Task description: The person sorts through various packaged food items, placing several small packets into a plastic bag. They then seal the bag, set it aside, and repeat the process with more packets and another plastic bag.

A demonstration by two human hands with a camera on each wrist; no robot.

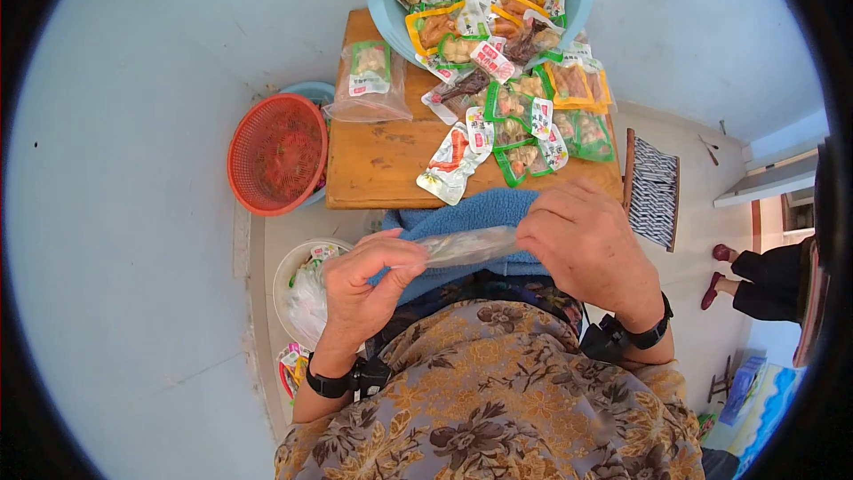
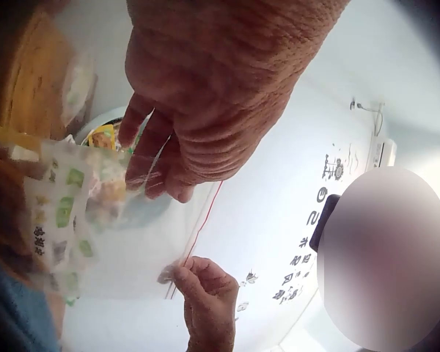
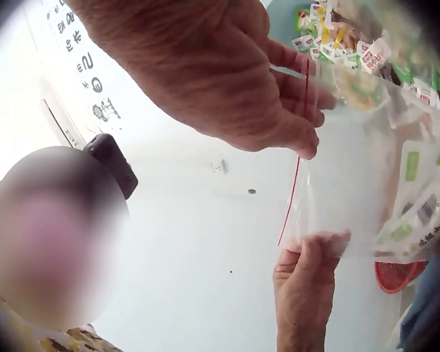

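A clear zip-lock bag (image 1: 471,247) with a red strip along its mouth is stretched between both hands, above the lap. My left hand (image 1: 369,280) grips one end of the mouth, thumb on the near side. My right hand (image 1: 586,244) pinches the other end, its fingers bent over the edge; in the left wrist view the right hand (image 2: 209,297) appears low on the red strip. White and green food packets (image 3: 422,198) show through the lower part of the bag in the right wrist view.
A wooden table (image 1: 373,169) ahead bears loose food packets (image 1: 524,124), a filled bag (image 1: 371,80) and a blue basin (image 1: 380,0) of packets. At left stand a red basket (image 1: 277,156) and a white bucket (image 1: 283,280). A woven stool (image 1: 653,191) and another person's legs (image 1: 764,280) are at right.
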